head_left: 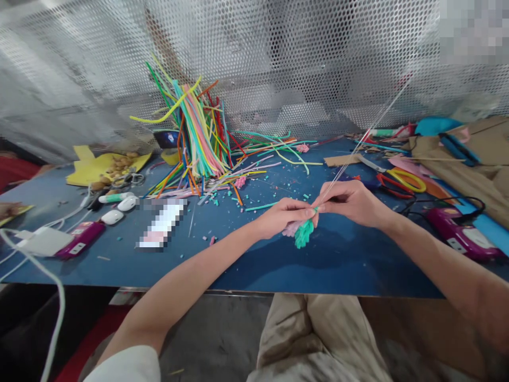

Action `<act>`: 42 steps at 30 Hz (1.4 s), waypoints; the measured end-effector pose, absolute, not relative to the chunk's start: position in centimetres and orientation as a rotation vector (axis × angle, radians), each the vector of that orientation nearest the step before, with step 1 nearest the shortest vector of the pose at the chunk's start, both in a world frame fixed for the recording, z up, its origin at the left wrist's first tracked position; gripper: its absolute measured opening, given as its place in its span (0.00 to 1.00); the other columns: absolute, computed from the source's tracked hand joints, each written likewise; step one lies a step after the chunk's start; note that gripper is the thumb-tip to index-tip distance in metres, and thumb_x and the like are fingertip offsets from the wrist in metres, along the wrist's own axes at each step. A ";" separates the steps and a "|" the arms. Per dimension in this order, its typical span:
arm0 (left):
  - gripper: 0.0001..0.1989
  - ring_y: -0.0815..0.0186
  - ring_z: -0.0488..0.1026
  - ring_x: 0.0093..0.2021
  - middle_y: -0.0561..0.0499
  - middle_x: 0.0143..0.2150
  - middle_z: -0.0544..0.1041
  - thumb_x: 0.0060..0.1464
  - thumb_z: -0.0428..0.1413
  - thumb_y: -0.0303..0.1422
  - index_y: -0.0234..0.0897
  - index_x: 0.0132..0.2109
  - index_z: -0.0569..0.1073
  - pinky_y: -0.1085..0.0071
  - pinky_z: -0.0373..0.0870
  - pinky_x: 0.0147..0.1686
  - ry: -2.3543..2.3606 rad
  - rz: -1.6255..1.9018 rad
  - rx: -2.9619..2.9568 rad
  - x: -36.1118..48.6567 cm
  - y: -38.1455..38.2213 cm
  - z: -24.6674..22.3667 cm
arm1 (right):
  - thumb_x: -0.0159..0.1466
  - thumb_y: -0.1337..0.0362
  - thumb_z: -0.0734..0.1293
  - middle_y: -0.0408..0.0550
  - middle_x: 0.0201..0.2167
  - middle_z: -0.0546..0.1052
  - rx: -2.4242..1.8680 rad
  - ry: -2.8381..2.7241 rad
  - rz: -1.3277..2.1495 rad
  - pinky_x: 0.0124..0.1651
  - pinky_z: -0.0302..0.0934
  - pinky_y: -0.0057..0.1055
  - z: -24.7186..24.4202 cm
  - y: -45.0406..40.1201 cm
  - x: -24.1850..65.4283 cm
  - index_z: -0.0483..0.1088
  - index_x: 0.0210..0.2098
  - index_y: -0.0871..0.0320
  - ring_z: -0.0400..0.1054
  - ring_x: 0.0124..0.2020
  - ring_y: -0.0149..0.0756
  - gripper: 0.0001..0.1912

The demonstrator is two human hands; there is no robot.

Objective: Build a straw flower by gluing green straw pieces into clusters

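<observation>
My left hand (284, 216) is closed in a pinch at the top of a small bunch of green and pink pieces (304, 233), which hangs below the fingertips. Touching it there, my right hand (350, 200) pinches too, at the base of thin clear strands (360, 142) that run up and to the right. The fingers hide where strands and bunch meet. Both hands are held just above the blue table (254, 265).
Long coloured stems (202, 138) stand in a bundle at the back, with cut bits scattered before it. A phone (163, 223) and a purple power strip (81, 239) lie left. Scissors (405, 179) and another purple power strip (463, 233) are right. A perforated metal panel (254, 63) closes the back.
</observation>
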State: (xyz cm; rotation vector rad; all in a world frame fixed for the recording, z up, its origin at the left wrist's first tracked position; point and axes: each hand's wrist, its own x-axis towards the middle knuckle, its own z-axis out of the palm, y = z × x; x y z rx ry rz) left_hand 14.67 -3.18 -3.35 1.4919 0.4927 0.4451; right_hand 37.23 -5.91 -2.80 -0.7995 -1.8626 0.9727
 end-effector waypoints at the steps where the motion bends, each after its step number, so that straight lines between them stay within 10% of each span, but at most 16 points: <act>1: 0.21 0.72 0.68 0.25 0.49 0.27 0.73 0.56 0.62 0.48 0.30 0.34 0.77 0.75 0.64 0.25 0.454 0.401 1.410 14.7 -3.1 -3.4 | 0.60 0.57 0.75 0.48 0.35 0.80 -0.791 -1.867 0.983 0.38 0.69 0.35 -2.8 -6.0 37.2 0.82 0.38 0.52 0.75 0.35 0.36 0.08; 6: 0.20 0.63 0.76 0.35 0.43 0.34 0.78 0.55 0.61 0.48 0.31 0.36 0.78 0.67 0.74 0.39 0.361 0.330 1.292 14.7 -2.8 -3.7 | 0.61 0.57 0.75 0.48 0.34 0.80 -0.812 -1.845 0.960 0.36 0.68 0.34 -2.5 -6.3 36.9 0.82 0.36 0.53 0.74 0.34 0.35 0.08; 12: 0.23 0.67 0.72 0.37 0.48 0.41 0.78 0.54 0.63 0.47 0.35 0.50 0.76 0.72 0.69 0.38 0.707 0.887 1.959 15.1 -3.0 -3.8 | 0.61 0.56 0.74 0.47 0.33 0.81 -1.035 -1.607 0.724 0.39 0.68 0.35 -3.0 -5.9 36.5 0.80 0.34 0.55 0.74 0.34 0.37 0.09; 19: 0.16 0.71 0.73 0.31 0.52 0.35 0.77 0.61 0.57 0.45 0.35 0.43 0.75 0.74 0.70 0.32 0.763 0.996 1.873 15.5 -3.3 -4.4 | 0.61 0.57 0.74 0.47 0.37 0.82 -0.982 -1.529 0.779 0.42 0.68 0.36 -4.5 -5.6 35.5 0.81 0.37 0.54 0.74 0.37 0.37 0.08; 33: 0.14 0.68 0.73 0.24 0.52 0.29 0.72 0.51 0.63 0.40 0.34 0.36 0.71 0.74 0.72 0.17 0.384 0.217 1.009 15.0 -2.6 -3.9 | 0.60 0.63 0.76 0.45 0.32 0.80 -0.657 -1.742 0.955 0.33 0.68 0.30 -3.2 -6.2 36.3 0.82 0.35 0.52 0.72 0.30 0.30 0.04; 42: 0.22 0.58 0.78 0.46 0.44 0.45 0.80 0.58 0.59 0.49 0.35 0.49 0.76 0.61 0.74 0.51 0.576 0.700 1.959 14.6 -2.4 -3.9 | 0.61 0.63 0.75 0.46 0.35 0.81 -0.786 -1.617 0.772 0.37 0.69 0.34 -4.2 -6.3 35.7 0.80 0.34 0.53 0.74 0.33 0.34 0.02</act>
